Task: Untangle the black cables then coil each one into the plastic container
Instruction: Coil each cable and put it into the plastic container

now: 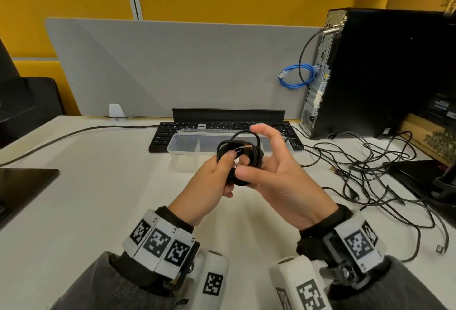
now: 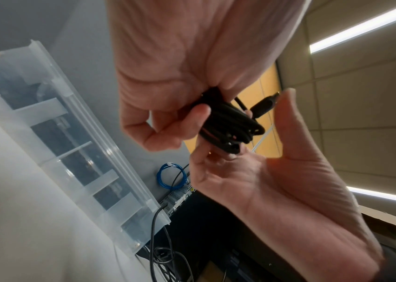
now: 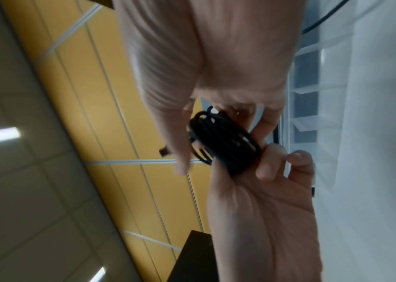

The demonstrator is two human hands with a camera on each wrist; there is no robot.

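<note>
Together, left hand and right hand grip one coiled black cable above one plastic container.

Both my hands are meeting in front of my chest, raised off the surface.

My left hand is gripping the coiled black cable, thumb pressing on top and fingers curling underneath (the wrist view is showing them folded into the palm). My right hand is cupping the coil from the other side, thumb lying across its lower edge, index finger lifting loosely above it. Marker bands are wrapping both wrists over my dark sleeves.
</note>
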